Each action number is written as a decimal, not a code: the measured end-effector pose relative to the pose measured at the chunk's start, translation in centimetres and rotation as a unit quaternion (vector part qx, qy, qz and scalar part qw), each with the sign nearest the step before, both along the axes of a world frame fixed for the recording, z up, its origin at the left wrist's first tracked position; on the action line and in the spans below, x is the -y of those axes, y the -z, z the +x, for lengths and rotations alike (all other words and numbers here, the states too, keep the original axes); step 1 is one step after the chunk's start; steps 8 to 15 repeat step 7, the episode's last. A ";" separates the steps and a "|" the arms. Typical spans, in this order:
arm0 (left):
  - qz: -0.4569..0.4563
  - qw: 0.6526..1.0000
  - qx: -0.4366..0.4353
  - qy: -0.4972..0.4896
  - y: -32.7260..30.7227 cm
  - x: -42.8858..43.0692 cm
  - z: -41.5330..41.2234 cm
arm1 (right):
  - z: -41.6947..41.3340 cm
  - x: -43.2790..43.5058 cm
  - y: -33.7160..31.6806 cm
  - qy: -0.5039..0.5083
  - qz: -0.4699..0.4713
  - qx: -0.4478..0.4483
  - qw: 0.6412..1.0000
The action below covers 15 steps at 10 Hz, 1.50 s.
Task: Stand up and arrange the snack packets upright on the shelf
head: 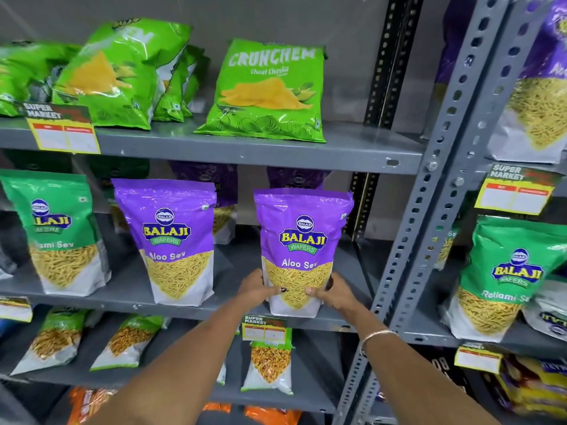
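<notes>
A purple Aloo Sev packet [302, 240] stands upright at the front right of the grey middle shelf [129, 299]. My left hand [257, 289] grips its lower left edge and my right hand [336, 292] grips its lower right edge. A second purple Aloo Sev packet [171, 240] stands upright to its left, apart from it. A green Ratlami Sev packet [58, 234] stands at the far left of the same shelf. More purple packets stand behind, partly hidden.
On the upper shelf [245, 147] a green Crunchem bag [270, 90] stands alone, and several green bags [122, 72] lean at the left. A perforated steel upright [429, 194] borders the right. Price tags [64, 130] hang on shelf edges. Packets fill the lower shelf and the neighbouring rack.
</notes>
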<state>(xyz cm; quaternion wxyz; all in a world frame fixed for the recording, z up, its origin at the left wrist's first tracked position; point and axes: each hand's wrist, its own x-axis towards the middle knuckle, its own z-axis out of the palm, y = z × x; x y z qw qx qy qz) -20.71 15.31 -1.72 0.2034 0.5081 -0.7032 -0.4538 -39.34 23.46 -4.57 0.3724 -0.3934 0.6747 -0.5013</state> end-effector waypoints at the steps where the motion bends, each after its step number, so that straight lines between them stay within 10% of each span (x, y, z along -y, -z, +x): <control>1: -0.004 1.000 0.027 0.003 -0.1 -0.1 -0.1 | -0.4 0.7 1.0 0.010 0.011 0.000 1.000; 6: 0.011 0.999 0.050 0.013 -0.2 -0.2 -0.6 | 1.5 -0.3 -1.9 0.037 0.032 -0.017 0.999; 7: -0.209 0.973 0.077 -0.053 -0.8 -1.0 0.5 | 3.0 -0.9 -4.4 0.142 -0.058 -0.185 0.971; 15: -0.209 0.973 0.077 -0.053 -0.8 -1.0 0.5 | 3.0 -0.9 -4.4 0.142 -0.058 -0.185 0.971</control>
